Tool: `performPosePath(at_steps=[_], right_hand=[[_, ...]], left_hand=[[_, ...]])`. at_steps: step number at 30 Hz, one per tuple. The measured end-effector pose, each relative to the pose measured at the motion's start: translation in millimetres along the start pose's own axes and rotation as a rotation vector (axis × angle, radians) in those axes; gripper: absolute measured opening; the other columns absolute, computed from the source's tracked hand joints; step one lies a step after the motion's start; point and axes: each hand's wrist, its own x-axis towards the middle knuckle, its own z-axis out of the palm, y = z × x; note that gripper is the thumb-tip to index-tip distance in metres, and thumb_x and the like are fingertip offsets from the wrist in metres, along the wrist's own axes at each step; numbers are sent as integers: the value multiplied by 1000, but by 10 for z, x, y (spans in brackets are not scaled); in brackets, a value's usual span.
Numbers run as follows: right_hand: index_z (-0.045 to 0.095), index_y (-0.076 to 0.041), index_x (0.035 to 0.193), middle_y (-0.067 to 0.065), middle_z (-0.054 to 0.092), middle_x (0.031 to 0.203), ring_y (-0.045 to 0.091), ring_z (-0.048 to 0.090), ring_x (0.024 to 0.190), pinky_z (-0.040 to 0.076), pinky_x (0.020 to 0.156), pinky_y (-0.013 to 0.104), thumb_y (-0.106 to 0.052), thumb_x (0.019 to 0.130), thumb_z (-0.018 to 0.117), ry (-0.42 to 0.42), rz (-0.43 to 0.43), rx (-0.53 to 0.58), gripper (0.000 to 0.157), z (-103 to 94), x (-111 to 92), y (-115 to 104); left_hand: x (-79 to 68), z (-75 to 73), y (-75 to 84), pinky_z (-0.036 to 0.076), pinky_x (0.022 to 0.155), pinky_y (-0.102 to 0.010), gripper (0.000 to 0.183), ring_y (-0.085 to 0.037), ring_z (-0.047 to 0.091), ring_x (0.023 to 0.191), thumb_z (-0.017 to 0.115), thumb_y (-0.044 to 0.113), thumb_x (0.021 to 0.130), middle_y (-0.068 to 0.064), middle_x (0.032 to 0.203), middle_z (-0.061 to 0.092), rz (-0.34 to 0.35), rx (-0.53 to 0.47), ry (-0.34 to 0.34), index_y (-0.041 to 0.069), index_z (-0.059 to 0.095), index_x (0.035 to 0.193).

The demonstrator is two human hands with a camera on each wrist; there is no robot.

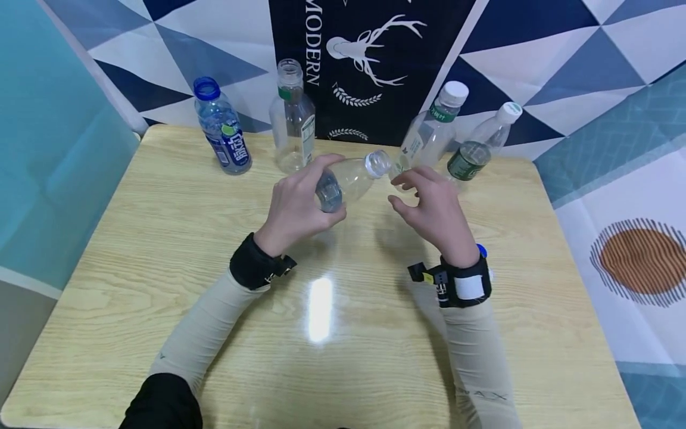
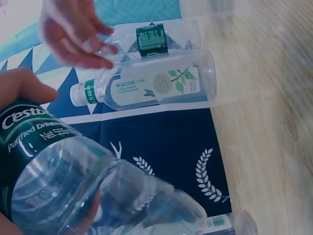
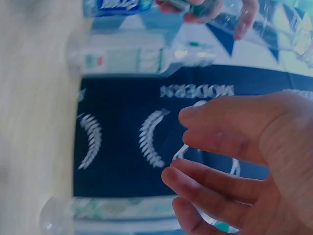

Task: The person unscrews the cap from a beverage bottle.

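Note:
My left hand [image 1: 300, 199] grips a clear plastic water bottle [image 1: 356, 179], fingers and thumb wrapped around its body. The bottle lies tilted, its neck pointing right towards the other hand. A dark green label [image 2: 36, 129] shows on it in the left wrist view. My right hand [image 1: 431, 205] hovers just right of the bottle's mouth, its fingers loosely bent and apart with nothing between them. In the right wrist view, that hand [image 3: 234, 161] has its thumb and fingers spread.
Along the table's back edge stand a blue-labelled bottle [image 1: 227, 134] without a cap, an uncapped clear bottle [image 1: 289, 122], a white-capped clear bottle [image 1: 429, 137] and a smaller green-labelled bottle [image 1: 477, 152]. A patterned cloth [image 1: 541, 47] hangs behind them. The wooden table [image 1: 343, 357] reaches towards me.

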Motion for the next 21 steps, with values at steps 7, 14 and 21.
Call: performPosePath(at_steps=[7, 14, 21], right_hand=[[71, -4, 87, 9, 71, 82, 22, 68, 74, 54, 68, 35, 0, 87, 68, 63, -65, 42, 5, -42, -4, -137], [71, -4, 85, 9, 70, 80, 21, 66, 71, 52, 66, 34, 2, 86, 68, 72, -76, 38, 6, -124, -40, -104], [71, -4, 85, 8, 71, 80, 20, 67, 70, 53, 65, 33, 0, 86, 68, 62, -81, 25, 5, -190, -60, -84]], left_hand=[[17, 3, -54, 54, 72, -39, 77, -23, 71, 85, 87, 23, 72, -9, 105, 74, -26, -146, 63, 13, 53, 140], [104, 135, -113, 55, 93, -38, 78, -25, 69, 99, 90, 14, 74, -15, 114, 70, -14, -406, 227, 1, 48, 140], [333, 284, -63, 47, 109, -36, 85, -26, 63, 120, 93, 16, 73, -15, 138, 61, -43, -509, 295, 1, 44, 141]])
